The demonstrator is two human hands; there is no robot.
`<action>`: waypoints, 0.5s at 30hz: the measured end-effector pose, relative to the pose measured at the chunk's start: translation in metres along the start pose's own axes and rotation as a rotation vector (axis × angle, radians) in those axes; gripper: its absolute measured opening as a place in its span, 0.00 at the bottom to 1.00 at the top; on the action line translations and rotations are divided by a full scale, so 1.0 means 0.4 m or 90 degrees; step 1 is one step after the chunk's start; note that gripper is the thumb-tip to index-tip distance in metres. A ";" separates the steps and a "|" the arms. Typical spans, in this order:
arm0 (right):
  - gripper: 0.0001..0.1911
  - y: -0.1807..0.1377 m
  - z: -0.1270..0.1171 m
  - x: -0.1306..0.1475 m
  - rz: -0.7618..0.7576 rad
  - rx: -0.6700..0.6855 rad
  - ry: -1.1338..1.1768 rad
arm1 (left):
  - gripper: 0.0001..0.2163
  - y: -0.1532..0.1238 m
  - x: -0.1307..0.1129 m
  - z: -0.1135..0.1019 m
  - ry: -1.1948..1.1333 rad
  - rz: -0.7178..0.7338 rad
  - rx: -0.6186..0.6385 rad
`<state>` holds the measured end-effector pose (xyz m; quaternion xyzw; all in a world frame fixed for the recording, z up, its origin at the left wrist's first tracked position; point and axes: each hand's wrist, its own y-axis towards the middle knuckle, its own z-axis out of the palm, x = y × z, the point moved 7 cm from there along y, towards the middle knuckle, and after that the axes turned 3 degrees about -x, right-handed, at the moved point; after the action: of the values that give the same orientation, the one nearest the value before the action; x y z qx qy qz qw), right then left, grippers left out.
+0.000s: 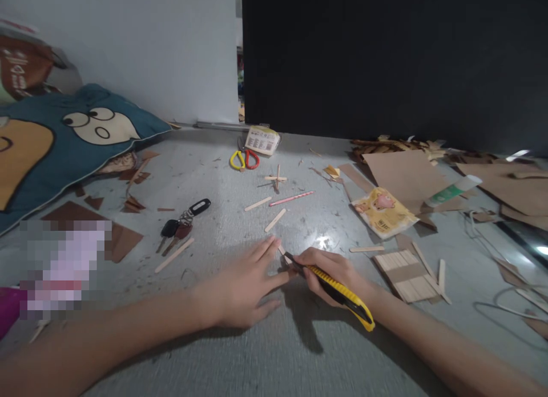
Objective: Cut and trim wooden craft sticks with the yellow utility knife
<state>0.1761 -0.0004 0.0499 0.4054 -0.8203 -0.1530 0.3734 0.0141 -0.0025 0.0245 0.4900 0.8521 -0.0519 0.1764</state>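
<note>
My right hand [329, 271] is closed round a yellow and black utility knife [342, 294], its blade tip touching a small wooden stick [283, 253] on the grey surface. My left hand [246, 283] lies flat with fingers stretched out, fingertips pressing on that stick beside the blade. Most of the stick is hidden under the fingers.
Loose popsicle sticks [274, 220], a pink pencil [291, 199], scissors [244, 159] and keys [182, 223] lie ahead. A panel of glued sticks [405, 274], a printed packet [383, 211], a glue tube [454, 190] and cardboard pieces [406, 171] sit right. A blue cushion [64, 140] is left.
</note>
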 end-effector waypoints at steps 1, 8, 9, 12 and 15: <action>0.13 0.003 -0.002 0.000 0.007 0.007 0.008 | 0.32 0.000 -0.001 0.001 0.001 0.002 -0.004; 0.09 0.027 -0.009 -0.007 0.043 0.070 0.024 | 0.28 0.007 0.001 -0.005 0.016 0.018 0.000; 0.09 0.030 -0.008 -0.008 0.050 0.075 0.027 | 0.28 0.008 0.001 -0.006 0.015 0.023 -0.004; 0.08 0.034 -0.008 -0.006 0.058 0.071 0.031 | 0.29 0.010 0.000 -0.002 0.015 0.026 0.002; 0.08 0.032 -0.005 -0.003 0.050 0.064 0.023 | 0.30 0.015 0.000 0.008 0.024 -0.012 0.017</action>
<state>0.1710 0.0086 0.0578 0.3941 -0.8352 -0.0893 0.3730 0.0198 -0.0002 0.0222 0.4854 0.8590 -0.0553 0.1532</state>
